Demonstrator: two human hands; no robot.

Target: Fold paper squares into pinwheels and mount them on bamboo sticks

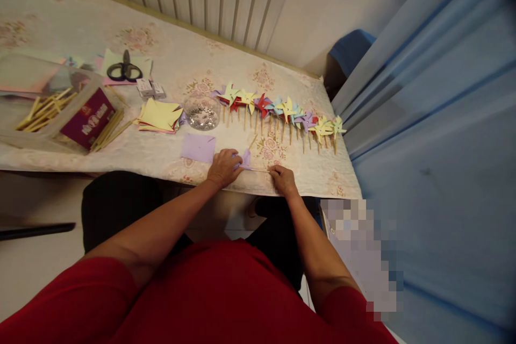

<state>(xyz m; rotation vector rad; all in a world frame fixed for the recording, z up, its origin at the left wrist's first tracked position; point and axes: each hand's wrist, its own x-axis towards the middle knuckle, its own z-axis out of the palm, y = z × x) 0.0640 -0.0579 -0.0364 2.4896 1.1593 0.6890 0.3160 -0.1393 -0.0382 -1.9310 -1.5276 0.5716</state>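
My left hand [223,168] is closed over a purple paper pinwheel [246,158] near the table's front edge, its fingers partly hiding the folded blades. A thin wooden stick [260,170] runs right from the pinwheel, and my right hand [284,179] pinches its far end. Whether stick and pinwheel are joined cannot be seen under the fingers. Left of my left hand lies a flat purple paper square [197,148] with cuts at its corners. Another stick [252,142] lies just beyond the pinwheel.
Finished pinwheels [287,109] lie in a row at the back right. A round clear dish [202,114] holds small shiny pieces. Left of it are stacked yellow paper [159,116], small boxes [145,87], scissors [126,70] and a clear bin [52,142] of sticks. A blue curtain [435,140] hangs right.
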